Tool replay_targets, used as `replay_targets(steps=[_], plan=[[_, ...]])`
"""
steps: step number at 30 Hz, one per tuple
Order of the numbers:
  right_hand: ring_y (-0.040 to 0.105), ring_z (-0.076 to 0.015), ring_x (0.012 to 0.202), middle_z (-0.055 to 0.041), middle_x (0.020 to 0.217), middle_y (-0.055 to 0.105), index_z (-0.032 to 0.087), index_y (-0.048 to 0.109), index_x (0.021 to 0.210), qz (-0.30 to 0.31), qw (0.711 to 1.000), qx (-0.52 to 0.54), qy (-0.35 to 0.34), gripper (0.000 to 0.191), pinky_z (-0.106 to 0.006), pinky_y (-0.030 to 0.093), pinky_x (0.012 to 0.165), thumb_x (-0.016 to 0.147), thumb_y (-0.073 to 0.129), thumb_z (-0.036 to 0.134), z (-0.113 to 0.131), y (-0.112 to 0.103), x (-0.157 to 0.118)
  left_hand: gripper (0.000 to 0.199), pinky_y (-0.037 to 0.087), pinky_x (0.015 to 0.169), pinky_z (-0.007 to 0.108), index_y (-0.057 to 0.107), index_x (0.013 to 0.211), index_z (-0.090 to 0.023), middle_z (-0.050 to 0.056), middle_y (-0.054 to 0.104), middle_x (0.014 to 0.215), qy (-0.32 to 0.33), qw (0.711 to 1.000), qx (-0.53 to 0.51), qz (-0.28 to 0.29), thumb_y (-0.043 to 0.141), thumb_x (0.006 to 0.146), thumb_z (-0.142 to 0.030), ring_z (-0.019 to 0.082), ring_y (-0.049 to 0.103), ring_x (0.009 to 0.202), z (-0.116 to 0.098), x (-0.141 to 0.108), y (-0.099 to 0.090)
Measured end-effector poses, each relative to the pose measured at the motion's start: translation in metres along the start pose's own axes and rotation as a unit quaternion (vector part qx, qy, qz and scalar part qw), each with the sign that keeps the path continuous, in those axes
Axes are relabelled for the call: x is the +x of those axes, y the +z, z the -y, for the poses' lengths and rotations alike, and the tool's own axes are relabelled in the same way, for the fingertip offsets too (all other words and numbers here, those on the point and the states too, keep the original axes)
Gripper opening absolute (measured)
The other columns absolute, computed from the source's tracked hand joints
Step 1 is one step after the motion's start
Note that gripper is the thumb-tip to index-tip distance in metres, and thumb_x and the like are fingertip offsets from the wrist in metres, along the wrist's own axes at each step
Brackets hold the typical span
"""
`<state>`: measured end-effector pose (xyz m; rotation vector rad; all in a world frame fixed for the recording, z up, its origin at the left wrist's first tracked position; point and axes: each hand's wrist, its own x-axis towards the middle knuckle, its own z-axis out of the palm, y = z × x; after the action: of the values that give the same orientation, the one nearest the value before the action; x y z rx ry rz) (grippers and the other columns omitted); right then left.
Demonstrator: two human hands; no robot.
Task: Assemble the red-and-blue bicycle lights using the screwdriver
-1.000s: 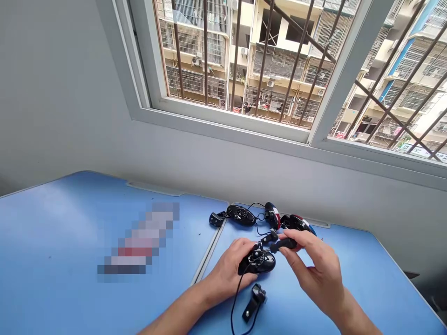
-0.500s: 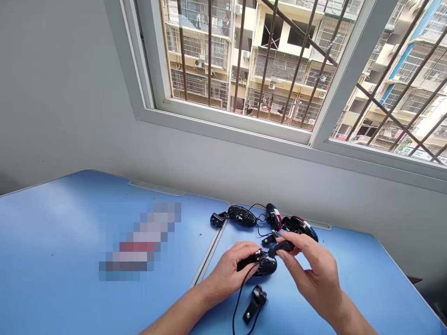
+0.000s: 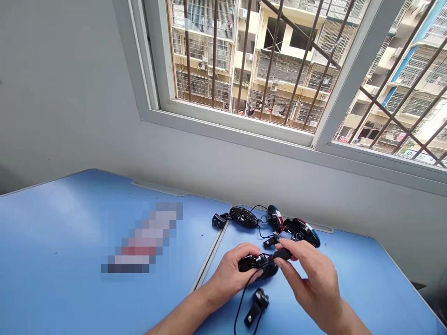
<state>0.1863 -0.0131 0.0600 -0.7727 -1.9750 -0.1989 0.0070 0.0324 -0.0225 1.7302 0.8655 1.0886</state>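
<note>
My left hand (image 3: 237, 270) is closed around a glossy black oval device (image 3: 267, 272), which looks like a small bicycle horn, with its back and metal screw post turned up. A thin black cable runs from it toward the front. Between the thumb and fingers of my right hand (image 3: 310, 284) is a short black-handled screwdriver (image 3: 282, 254). It points left at the device's back; its tip is too small to make out. In front of my hands lies a black clamp bracket (image 3: 256, 308) with the cable beside it.
Behind my hands, along the wall, lie similar black oval devices: one back up (image 3: 243, 217), one with a red, white and blue face (image 3: 275, 218), another at the right (image 3: 307, 231). Black brackets (image 3: 220, 220) lie among them. A blurred item (image 3: 146, 239) rests on the blue table (image 3: 70, 223).
The screwdriver has tipped slightly lower and a bit left against the device. The left hand keeps its hold. The whole view has shifted slightly.
</note>
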Motion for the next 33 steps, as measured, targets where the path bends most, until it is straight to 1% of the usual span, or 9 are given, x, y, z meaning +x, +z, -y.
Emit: replay_targets(steps=[4,7,13,15,18,24,26,29,33], plan=[[0.063,-0.0154,0.062,-0.0054,0.080,0.072,0.019,0.055,0.116,0.005,1.000,-0.002,-0.010,0.029,-0.027,0.055,0.056,0.088,0.056,0.011,0.002,0.002,-0.001,0.013,0.049,0.080,0.030,0.065,0.081,-0.019,0.006,0.068,0.096,-0.013,1.000,0.005,-0.013,0.070,0.072,-0.026,0.021,0.064,0.088,-0.001,-0.002,0.002],[0.063,-0.0149,0.062,-0.0057,0.080,0.072,0.018,0.055,0.115,0.005,1.000,-0.004,-0.010,0.028,-0.026,0.055,0.055,0.089,0.056,0.012,0.002,0.003,-0.002,0.012,0.049,0.081,0.031,0.065,0.077,-0.018,0.007,0.068,0.097,-0.016,1.000,0.005,-0.017,0.071,0.071,-0.026,0.022,0.064,0.089,-0.002,-0.001,0.003],[0.061,-0.0146,0.059,-0.0054,0.079,0.072,0.019,0.050,0.123,-0.013,1.000,-0.021,-0.016,0.035,-0.026,0.053,0.052,0.088,0.057,0.013,0.000,0.012,-0.003,0.011,0.048,0.084,0.032,0.064,0.076,-0.018,0.007,0.068,0.097,-0.012,1.000,0.000,-0.023,0.070,0.071,-0.026,0.022,0.064,0.090,-0.004,0.000,0.004],[0.062,-0.0147,0.059,-0.0055,0.079,0.072,0.019,0.051,0.121,-0.020,0.999,-0.019,-0.026,0.033,-0.026,0.053,0.052,0.089,0.057,0.012,0.000,0.015,-0.001,0.010,0.048,0.085,0.032,0.065,0.078,-0.019,0.006,0.068,0.097,-0.004,1.000,0.005,-0.024,0.070,0.071,-0.024,0.022,0.064,0.092,-0.003,0.000,0.004],[0.065,-0.0159,0.064,-0.0058,0.079,0.071,0.019,0.054,0.116,-0.025,0.999,-0.013,-0.037,0.028,-0.027,0.055,0.055,0.089,0.056,0.012,0.000,0.016,0.003,0.009,0.048,0.085,0.032,0.065,0.078,-0.020,0.005,0.069,0.095,0.001,1.000,0.013,-0.025,0.069,0.073,-0.026,0.022,0.063,0.091,-0.004,0.000,0.004],[0.067,-0.0196,0.078,-0.0096,0.090,0.071,0.019,0.056,0.118,-0.028,0.999,0.003,-0.041,0.031,-0.031,0.058,0.065,0.087,0.057,0.012,-0.001,0.014,0.007,0.012,0.048,0.084,0.030,0.064,0.079,-0.020,0.004,0.068,0.093,0.010,1.000,0.015,-0.018,0.069,0.075,-0.030,0.021,0.062,0.090,-0.004,-0.001,0.003],[0.066,-0.0200,0.079,-0.0094,0.091,0.070,0.020,0.059,0.115,-0.038,0.999,0.004,-0.031,0.030,-0.032,0.058,0.066,0.086,0.059,0.013,-0.002,0.014,0.008,0.013,0.048,0.082,0.030,0.064,0.080,-0.020,0.004,0.068,0.092,0.014,1.000,0.017,-0.015,0.068,0.075,-0.032,0.021,0.062,0.089,-0.002,-0.001,0.003],[0.065,-0.0186,0.076,-0.0082,0.088,0.066,0.022,0.062,0.112,-0.057,0.998,0.007,-0.001,0.029,-0.030,0.056,0.061,0.085,0.060,0.011,-0.003,0.015,0.008,0.017,0.048,0.079,0.029,0.064,0.083,-0.020,0.004,0.067,0.095,0.010,1.000,0.017,-0.011,0.070,0.073,-0.033,0.021,0.061,0.086,0.000,-0.002,0.004],[0.063,-0.0175,0.072,-0.0067,0.083,0.064,0.020,0.060,0.114,-0.053,0.998,0.042,0.010,0.033,-0.029,0.056,0.060,0.084,0.059,0.007,-0.002,0.015,0.008,0.013,0.046,0.082,0.030,0.065,0.083,-0.020,0.005,0.067,0.096,0.009,1.000,0.003,-0.009,0.067,0.075,-0.030,0.021,0.060,0.088,0.001,-0.002,0.004]])
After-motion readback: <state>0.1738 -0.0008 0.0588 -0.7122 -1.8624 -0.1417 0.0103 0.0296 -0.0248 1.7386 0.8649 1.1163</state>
